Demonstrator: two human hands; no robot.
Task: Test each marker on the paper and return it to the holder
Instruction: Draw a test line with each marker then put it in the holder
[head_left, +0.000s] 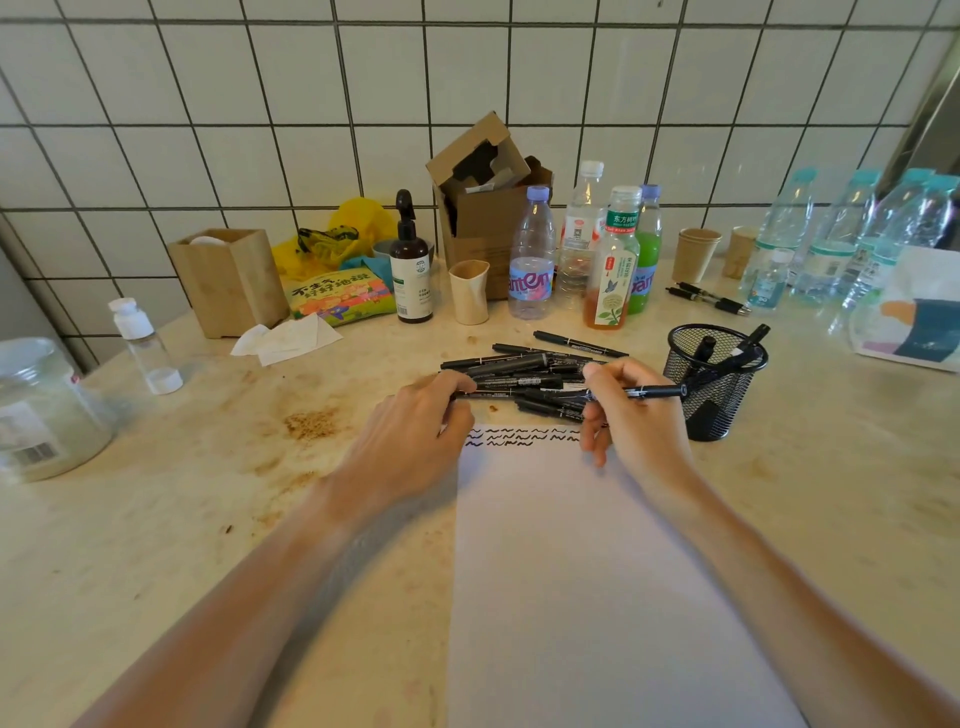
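Observation:
A white sheet of paper (587, 571) lies in front of me, with black squiggles along its top edge. Beyond it lies a pile of black markers (524, 371). My right hand (631, 415) grips one black marker (657, 391) that points right toward the black mesh holder (714, 384), which has a few markers standing in it. My left hand (415, 431) rests at the paper's top left corner, its fingers curled on the end of a marker at the pile's left edge.
Bottles (597, 249), a cardboard box (485, 202), paper cups (696, 254), a spray bottle (410, 265) and a wooden box (228, 280) line the tiled wall. Two pens (709, 299) lie behind the holder. A glass jar (41, 410) stands far left.

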